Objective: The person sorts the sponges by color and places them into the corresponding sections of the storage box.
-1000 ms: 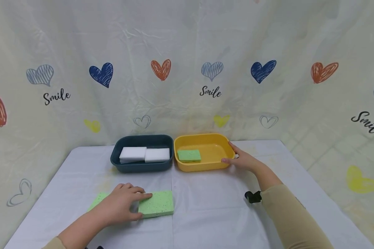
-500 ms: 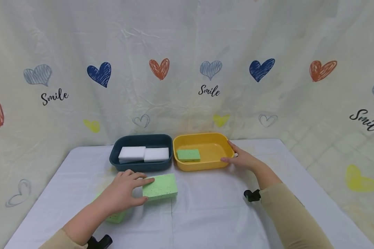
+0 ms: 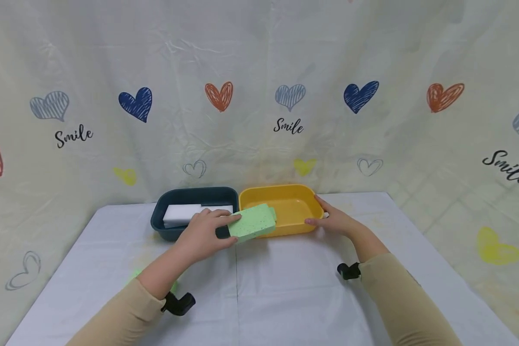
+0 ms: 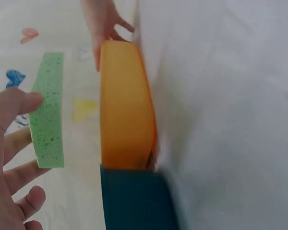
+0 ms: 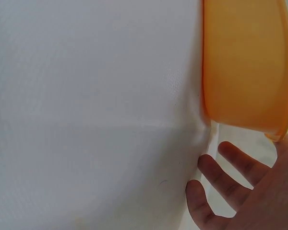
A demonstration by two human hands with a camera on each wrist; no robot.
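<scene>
My left hand (image 3: 218, 229) pinches one end of a speckled green sponge (image 3: 254, 222) and holds it in the air over the front left rim of the yellow tub (image 3: 296, 207). The left wrist view shows the sponge (image 4: 48, 110) edge-on beside the yellow tub (image 4: 125, 105), thumb on top and fingers (image 4: 14, 143) below. My right hand (image 3: 328, 218) rests open against the tub's right side, and its straight fingers (image 5: 230, 175) lie beside the tub wall (image 5: 245, 62). The held sponge hides most of the tub's inside.
A dark blue tub (image 3: 164, 226) touches the yellow one on its left and holds white sponges (image 3: 179, 215). A corner of a second green sponge (image 3: 134, 275) shows behind my left forearm. White cloth (image 3: 285, 298) covers the table, with a heart-print curtain behind.
My left hand lifted the green sponge off the table and carried it forward and right, up to the yellow tub's rim. My right hand stayed on the tub.
</scene>
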